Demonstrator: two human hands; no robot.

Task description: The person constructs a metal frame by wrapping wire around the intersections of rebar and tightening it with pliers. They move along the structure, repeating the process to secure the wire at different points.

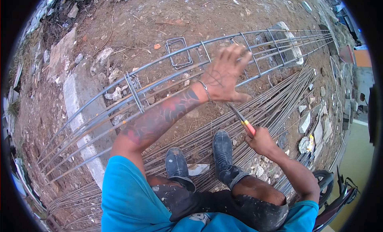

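My left hand (pixel 226 74) is spread open over the long rebar cage (pixel 159 85), its fingers apart and slightly blurred; whether it touches the bars I cannot tell. Lower and to the right, my right hand (pixel 260 141) is wrapped round the red and yellow handle of a pair of pincers (pixel 244 121), whose dark jaws point up and left toward my left palm. Rectangular steel stirrups (pixel 135 92) stand around the cage's bars. One loose pile of square stirrups (pixel 178 52) lies by the cage's far side.
Loose rebar rods (pixel 275 98) lie in a bundle between the cage and my boots (pixel 223 150). Concrete blocks (pixel 81 112) sit under the cage at left and right. Rubble and stones are scattered on the dirt. A motorcycle (pixel 339 196) stands at the lower right.
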